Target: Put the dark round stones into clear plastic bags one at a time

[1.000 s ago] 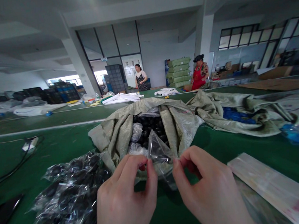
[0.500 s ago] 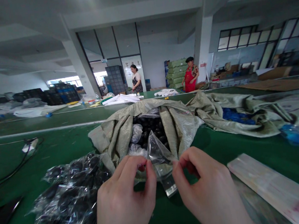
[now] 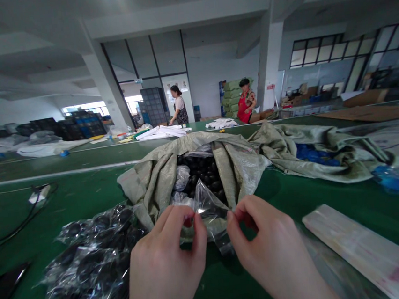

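My left hand [image 3: 168, 260] and my right hand [image 3: 273, 250] pinch opposite top edges of a small clear plastic bag [image 3: 208, 209] between thumb and fingers. The bag hangs in front of an open woven polypropylene sack [image 3: 153, 187], its mouth filled with black round items [image 3: 201, 170] and some loose clear plastic. Left of my left hand lies a heap of black items wrapped in clear plastic [image 3: 91, 268]. Right of my right hand lies a flat stack of plastic bags with pink print [image 3: 360, 247].
All this lies on a green workbench [image 3: 66, 200]. A power strip [image 3: 39, 194] and black cables sit at the left. A second woven sack [image 3: 312, 152] with blue contents lies to the right. Two co-workers [image 3: 209, 106] stand at the far bench.
The small bag's lower end has swung and its top is pulled a little wider. Both hands have shifted slightly left. The co-worker in the red apron has moved left.
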### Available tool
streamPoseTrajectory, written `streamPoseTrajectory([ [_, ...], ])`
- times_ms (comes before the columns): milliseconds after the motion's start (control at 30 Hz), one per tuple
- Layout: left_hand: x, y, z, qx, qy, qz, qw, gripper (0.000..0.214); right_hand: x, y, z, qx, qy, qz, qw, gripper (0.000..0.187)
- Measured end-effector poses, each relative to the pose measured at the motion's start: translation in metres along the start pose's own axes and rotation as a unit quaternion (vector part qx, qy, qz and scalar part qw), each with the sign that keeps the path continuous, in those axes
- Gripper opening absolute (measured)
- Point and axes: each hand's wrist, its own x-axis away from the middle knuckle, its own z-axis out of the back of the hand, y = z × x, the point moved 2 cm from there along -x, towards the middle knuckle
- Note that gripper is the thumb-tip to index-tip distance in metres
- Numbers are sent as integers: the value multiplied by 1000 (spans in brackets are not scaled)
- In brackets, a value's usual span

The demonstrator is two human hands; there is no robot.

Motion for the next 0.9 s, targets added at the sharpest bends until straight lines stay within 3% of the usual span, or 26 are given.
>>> streamPoseTrajectory([
  [267, -2, -3, -22, -115, -179, 36, 977, 16, 6, 15, -28, -14, -109, -60, 992, 13],
  [367, -1, 0, -32, -137, -220, 36, 965, 18, 14, 20, -31, -26, -126, -71, 989, 15],
  [567, 1, -1, -44, -154, -242, 35, 957, 22, 43, 54, -41, -109, -111, -143, 977, 30],
  [667, 2, 0, -46, -157, -244, 33, 956, 24, 68, 80, -68, -58, -203, -151, 966, 18],
  [767, 3, 3, -47, -151, -253, 26, 955, 24, 86, 94, -93, -54, -298, -87, 949, 44],
  [900, 5, 7, -50, -141, -255, 12, 956, 26, 92, 96, -97, -47, -310, -83, 946, 33],
])
